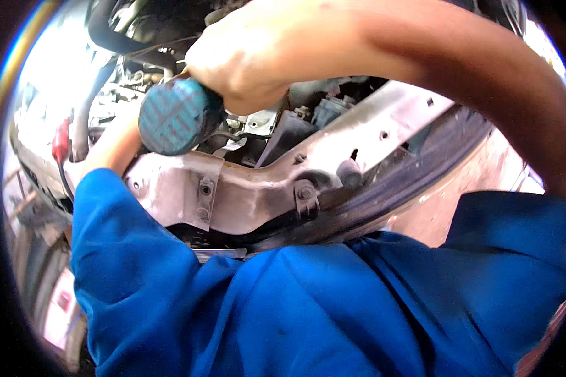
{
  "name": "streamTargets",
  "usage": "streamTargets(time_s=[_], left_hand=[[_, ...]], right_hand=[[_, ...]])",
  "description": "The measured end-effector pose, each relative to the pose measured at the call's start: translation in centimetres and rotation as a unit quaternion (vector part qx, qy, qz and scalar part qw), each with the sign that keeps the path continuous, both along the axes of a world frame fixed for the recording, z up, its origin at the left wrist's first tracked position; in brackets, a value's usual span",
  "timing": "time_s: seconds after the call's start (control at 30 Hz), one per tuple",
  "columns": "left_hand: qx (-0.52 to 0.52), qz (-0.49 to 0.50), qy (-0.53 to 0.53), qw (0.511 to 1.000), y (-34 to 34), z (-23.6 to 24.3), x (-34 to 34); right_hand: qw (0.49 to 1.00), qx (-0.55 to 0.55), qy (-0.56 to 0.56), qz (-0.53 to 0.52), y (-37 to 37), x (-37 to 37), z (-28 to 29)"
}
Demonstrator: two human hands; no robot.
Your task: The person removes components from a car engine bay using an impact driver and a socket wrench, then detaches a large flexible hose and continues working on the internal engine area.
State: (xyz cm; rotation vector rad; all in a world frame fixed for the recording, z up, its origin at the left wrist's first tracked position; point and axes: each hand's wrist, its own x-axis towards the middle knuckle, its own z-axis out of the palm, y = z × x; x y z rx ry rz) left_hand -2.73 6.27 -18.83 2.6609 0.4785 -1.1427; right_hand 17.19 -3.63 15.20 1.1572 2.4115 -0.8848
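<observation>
My right hand (pixel 239 66) reaches over from the right, its fingers wrapped round a tool with a round black-and-teal end (pixel 172 117). That end faces me, and the rest of the tool is hidden, so its exact kind does not show. My left forearm (pixel 115 143) comes up from a blue sleeve and passes behind the tool; the fingers of that hand cannot be seen. Both hands are over a vehicle's open engine bay, just beyond its pale metal front crossmember (pixel 251 195).
A red-handled clamp (pixel 61 141) with a dark cable sits at the left. Dark hoses (pixel 100 31) run across the upper left. Bolts (pixel 305 190) stand out on the crossmember, and a dark plastic part (pixel 286 135) lies behind it. A long dark strip (pixel 415 169) curves along the right.
</observation>
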Motion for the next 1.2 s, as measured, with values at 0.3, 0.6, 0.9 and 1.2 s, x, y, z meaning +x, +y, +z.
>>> streamTargets(time_s=[0.3,0.6,0.9,1.2], left_hand=[[0.015,0.007,0.054,0.998,-0.5,1.2,0.8],[0.015,0.040,0.059,0.997,-0.9,2.2,0.5],[-0.031,0.087,0.039,0.995,-1.6,2.9,1.5],[-0.172,0.013,-0.250,0.953,-4.1,0.9,1.7]], right_hand=[[0.999,0.004,-0.038,0.015,-1.0,0.3,1.5],[0.997,-0.001,-0.063,0.045,-0.7,0.6,1.7],[0.998,0.028,0.020,0.056,-1.2,2.5,0.4],[0.995,-0.011,-0.047,0.087,-1.0,2.5,-0.4]])
